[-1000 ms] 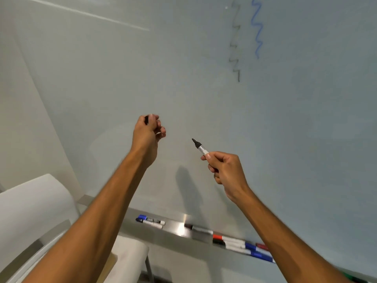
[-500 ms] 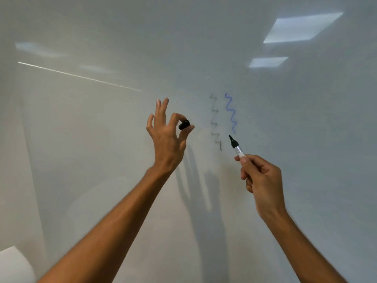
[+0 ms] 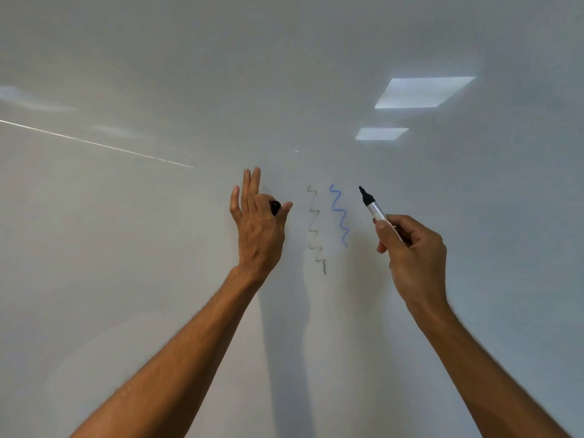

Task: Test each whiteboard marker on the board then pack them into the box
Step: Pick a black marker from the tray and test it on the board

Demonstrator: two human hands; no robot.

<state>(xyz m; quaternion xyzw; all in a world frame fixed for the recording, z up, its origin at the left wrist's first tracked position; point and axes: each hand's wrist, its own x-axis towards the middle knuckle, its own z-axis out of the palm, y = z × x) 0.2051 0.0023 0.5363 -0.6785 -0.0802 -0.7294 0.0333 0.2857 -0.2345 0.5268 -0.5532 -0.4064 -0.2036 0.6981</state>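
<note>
My right hand (image 3: 410, 248) grips an uncapped black marker (image 3: 373, 207), its tip pointing up and left at the whiteboard (image 3: 158, 248), just right of a blue squiggle (image 3: 339, 214). A faint grey-black squiggle (image 3: 316, 229) runs down the board left of the blue one. My left hand (image 3: 257, 226) is raised against the board left of both marks and pinches the black cap (image 3: 275, 207) between thumb and forefinger, with the other fingers straight up. The box and the other markers are out of view.
The whiteboard fills the whole view. Ceiling lights (image 3: 423, 91) reflect at the upper right, and a thin bright streak (image 3: 94, 143) crosses the left side.
The view has tilted up, so the tray of markers and the chair dropped out. Both hands rose to the squiggles, and the marker tip moved to the right of the blue line.
</note>
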